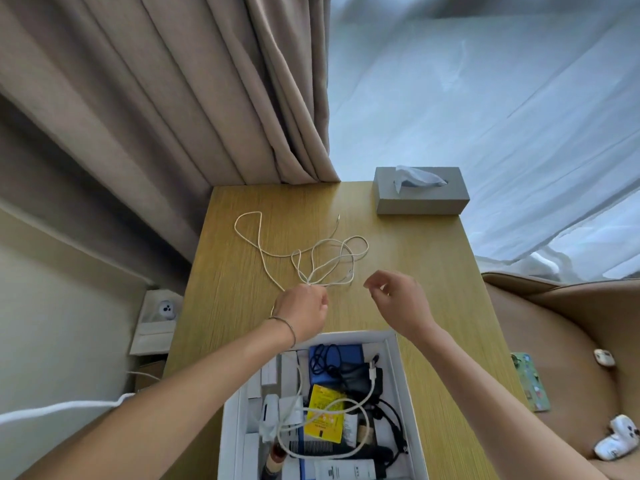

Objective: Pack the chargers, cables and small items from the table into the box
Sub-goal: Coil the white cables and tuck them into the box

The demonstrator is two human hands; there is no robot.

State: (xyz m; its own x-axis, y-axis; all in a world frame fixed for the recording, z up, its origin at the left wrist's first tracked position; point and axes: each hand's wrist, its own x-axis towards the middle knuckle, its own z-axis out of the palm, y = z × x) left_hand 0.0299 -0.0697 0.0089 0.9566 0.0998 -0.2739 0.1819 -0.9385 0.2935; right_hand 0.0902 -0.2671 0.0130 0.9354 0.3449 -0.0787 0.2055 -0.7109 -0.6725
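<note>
One head-worn view looks steeply down, close above the table [433, 271], facing the curtains [173, 98].

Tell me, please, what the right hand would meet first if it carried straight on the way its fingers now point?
Probably the loose loops of the white cable. The right hand has curled fingers pointing left and slightly away, toward the loops gathered by the left hand. Height above the table is unclear.

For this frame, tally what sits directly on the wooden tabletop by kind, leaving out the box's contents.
White cable, pinched by the left hand: 1
Grey tissue box: 1
White box being packed: 1
Total: 3
</note>
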